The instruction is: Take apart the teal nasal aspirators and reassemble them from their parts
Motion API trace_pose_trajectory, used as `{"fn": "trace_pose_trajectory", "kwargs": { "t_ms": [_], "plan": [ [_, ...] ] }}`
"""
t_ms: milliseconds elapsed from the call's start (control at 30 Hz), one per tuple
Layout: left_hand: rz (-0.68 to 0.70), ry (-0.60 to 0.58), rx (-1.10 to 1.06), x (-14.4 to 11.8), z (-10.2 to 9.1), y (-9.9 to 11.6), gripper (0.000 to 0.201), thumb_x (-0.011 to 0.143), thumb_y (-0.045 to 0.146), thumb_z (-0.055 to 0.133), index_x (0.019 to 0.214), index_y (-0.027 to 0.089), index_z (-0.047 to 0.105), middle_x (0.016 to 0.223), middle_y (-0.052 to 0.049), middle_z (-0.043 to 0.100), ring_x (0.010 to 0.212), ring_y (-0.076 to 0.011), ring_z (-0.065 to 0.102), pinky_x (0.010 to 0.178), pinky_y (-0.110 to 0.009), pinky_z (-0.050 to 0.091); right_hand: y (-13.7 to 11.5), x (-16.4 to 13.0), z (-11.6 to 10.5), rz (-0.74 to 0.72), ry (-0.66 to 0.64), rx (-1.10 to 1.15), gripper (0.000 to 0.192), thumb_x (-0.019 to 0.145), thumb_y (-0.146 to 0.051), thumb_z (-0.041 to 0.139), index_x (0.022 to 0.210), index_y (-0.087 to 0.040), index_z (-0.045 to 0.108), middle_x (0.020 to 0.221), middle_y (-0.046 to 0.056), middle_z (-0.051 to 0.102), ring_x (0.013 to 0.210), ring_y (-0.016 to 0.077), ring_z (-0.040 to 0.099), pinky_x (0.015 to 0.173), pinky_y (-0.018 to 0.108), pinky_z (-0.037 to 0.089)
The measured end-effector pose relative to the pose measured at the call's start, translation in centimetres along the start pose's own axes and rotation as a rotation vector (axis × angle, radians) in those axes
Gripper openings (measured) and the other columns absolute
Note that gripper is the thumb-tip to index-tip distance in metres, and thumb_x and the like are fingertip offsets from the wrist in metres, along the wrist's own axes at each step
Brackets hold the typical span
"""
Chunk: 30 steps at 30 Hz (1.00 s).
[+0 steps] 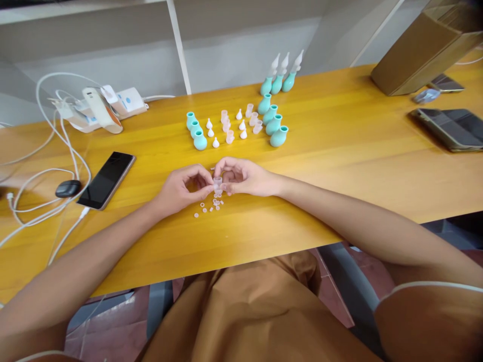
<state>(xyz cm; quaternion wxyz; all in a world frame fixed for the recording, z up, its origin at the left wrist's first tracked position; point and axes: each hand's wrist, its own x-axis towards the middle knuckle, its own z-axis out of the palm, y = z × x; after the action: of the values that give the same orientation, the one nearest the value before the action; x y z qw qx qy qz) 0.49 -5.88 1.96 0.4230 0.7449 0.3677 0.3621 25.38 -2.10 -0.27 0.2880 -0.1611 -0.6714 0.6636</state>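
Note:
Between my two hands is a small translucent plastic cup, upright just above the table. My left hand pinches it from the left with thumb and fingertips. From the right, my right hand has thumb and fingers closed against its side. Several tiny clear rings lie scattered on the table below. Beyond the hands stand white nozzle tips, more translucent cups and turquoise rubber bulbs in rows. At the back, several turquoise bulbs carry white-tipped tops.
At left lie a phone, a black earbud case, looping white cables and a power strip with chargers. A cardboard box and a dark phone sit at right. The table's front edge runs near my lap.

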Motion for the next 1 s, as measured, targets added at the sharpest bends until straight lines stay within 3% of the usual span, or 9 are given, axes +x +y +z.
{"fn": "trace_pose_trajectory", "kwargs": {
  "t_ms": [367, 633, 1000],
  "plan": [
    [-0.043, -0.035, -0.016, 0.0, -0.1, -0.1, 0.021, 0.091, 0.037, 0.087, 0.092, 0.018, 0.076, 0.087, -0.005, 0.077, 0.073, -0.0140, 0.067, 0.070, -0.027, 0.056, 0.0, -0.1, -0.1, 0.027, 0.006, -0.032, 0.039, 0.091, -0.028, 0.089, 0.114, -0.015, 0.061, 0.095, -0.001, 0.070, 0.073, 0.0070, 0.065, 0.067, 0.021, 0.052],
    [-0.083, -0.130, 0.006, 0.2, -0.5, 0.1, 0.018, 0.092, 0.034, 0.085, 0.092, 0.018, 0.077, 0.086, -0.004, 0.077, 0.073, -0.0138, 0.068, 0.071, -0.026, 0.056, 0.1, -0.2, 0.0, 0.023, 0.006, -0.022, 0.040, 0.088, -0.024, 0.091, 0.113, -0.016, 0.061, 0.102, 0.002, 0.073, 0.079, 0.0074, 0.067, 0.072, 0.021, 0.057],
    [-0.117, -0.146, -0.170, 0.7, -1.1, -0.6, 0.037, 0.087, 0.051, 0.094, 0.096, 0.019, 0.077, 0.093, -0.007, 0.080, 0.082, -0.0171, 0.074, 0.080, -0.031, 0.063, 0.2, -0.1, -0.1, 0.017, 0.027, 0.018, 0.042, 0.089, -0.033, 0.093, 0.113, -0.016, 0.063, 0.104, 0.003, 0.074, 0.080, 0.0087, 0.068, 0.075, 0.023, 0.058]
  ]
}}
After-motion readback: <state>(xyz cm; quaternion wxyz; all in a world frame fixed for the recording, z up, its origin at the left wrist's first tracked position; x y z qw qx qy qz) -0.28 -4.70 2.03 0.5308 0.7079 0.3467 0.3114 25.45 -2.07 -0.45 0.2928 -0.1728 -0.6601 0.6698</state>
